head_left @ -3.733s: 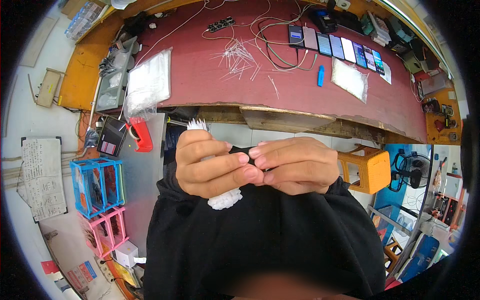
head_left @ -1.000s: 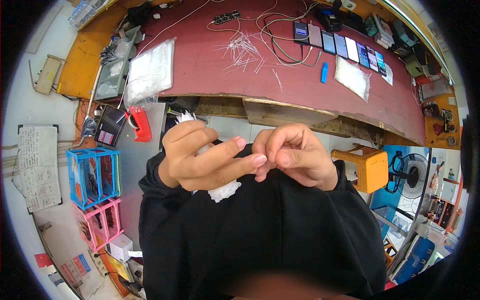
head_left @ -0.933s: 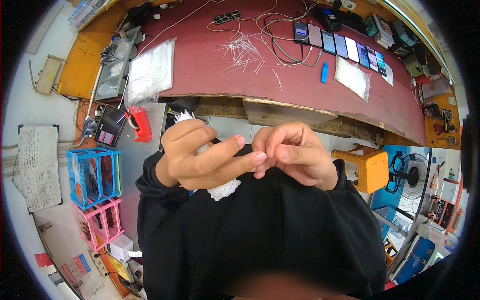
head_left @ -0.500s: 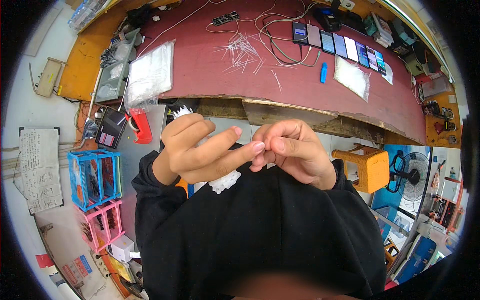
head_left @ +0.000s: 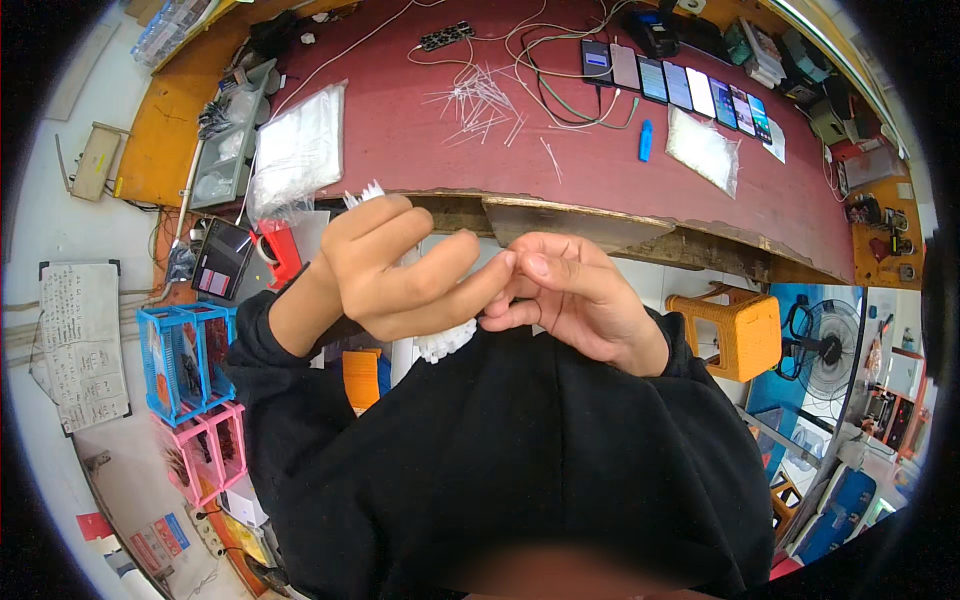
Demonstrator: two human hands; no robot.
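Observation:
My left hand [head_left: 400, 270] grips a bundle of thin white plastic strips [head_left: 445, 342], whose ends stick out above the knuckles and below the palm. Its index finger stretches right and meets the fingertips of my right hand [head_left: 575, 300], which pinch something small that I cannot make out. Both hands are held close in front of my black-sleeved chest, on the near side of the dark red workbench [head_left: 600, 160].
On the workbench lie loose white strips [head_left: 480, 100], a clear bag at the left [head_left: 295, 150], another clear bag at the right [head_left: 705, 148], a blue pen [head_left: 645, 140], cables and a row of phones [head_left: 680, 88]. Blue and pink crates [head_left: 185, 360] stand left, an orange stool [head_left: 745, 330] right.
My hands have risen slightly and my left fingers have spread, the index finger now reaching out to the right hand's fingertips. The bundle stays in my left hand.

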